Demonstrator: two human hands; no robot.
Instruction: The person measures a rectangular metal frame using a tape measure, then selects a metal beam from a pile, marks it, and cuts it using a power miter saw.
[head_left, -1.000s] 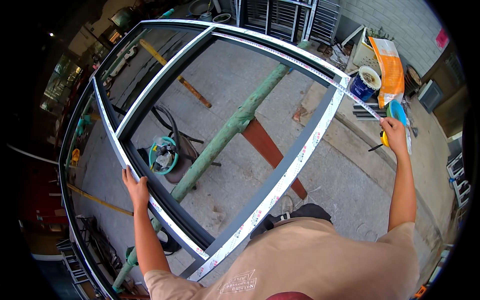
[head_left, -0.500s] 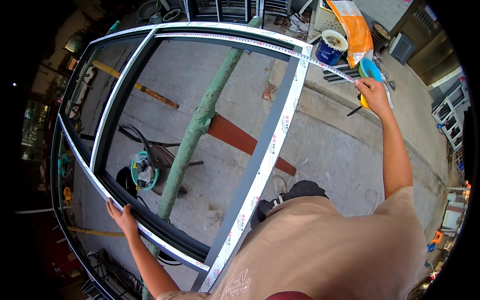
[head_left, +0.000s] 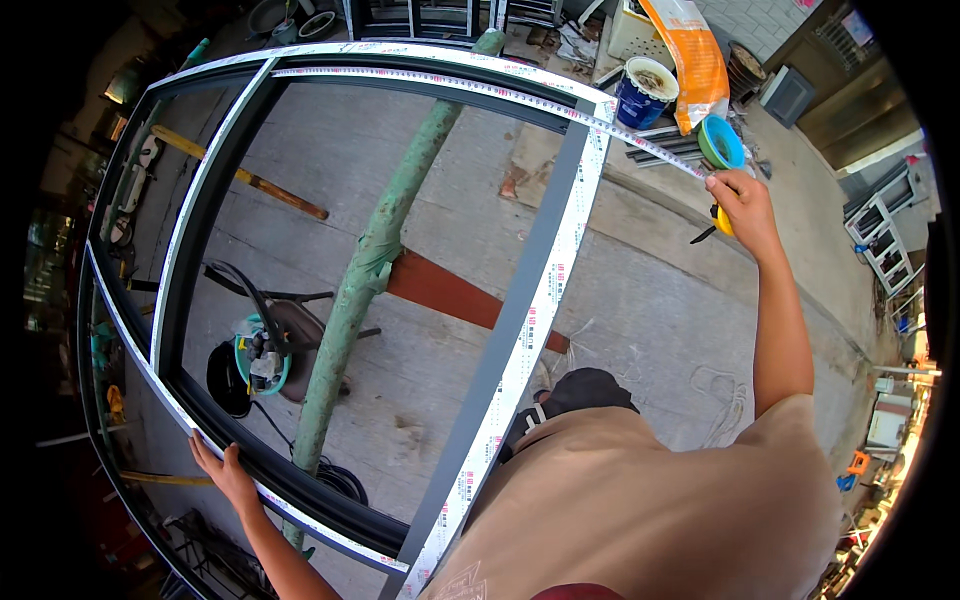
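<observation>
A large dark grey window frame [head_left: 519, 350], its rails covered in printed white film, spans the view and rests on a green pole [head_left: 345, 310]. My right hand [head_left: 742, 205], off the frame's far right corner, is closed round a yellow tape measure [head_left: 723, 221] with a black strap. The white tape blade [head_left: 440, 80] stretches from it along the far rail to the crossbar [head_left: 213, 190] on the left. My left hand [head_left: 228, 476] lies on the near left rail, its fingers stretched over the film and the thumb apart.
Below the frame are a teal bucket [head_left: 262, 372] of items and a brown board [head_left: 445, 288]. At the far right stand a blue paint bucket [head_left: 645, 92], an orange sack [head_left: 690, 65] and a turquoise basin [head_left: 721, 143]. White frames [head_left: 885, 245] lean farther right.
The whole scene has shifted slightly left in view. Both hands keep much the same places on the frame and the tape measure, and the blade stays stretched out.
</observation>
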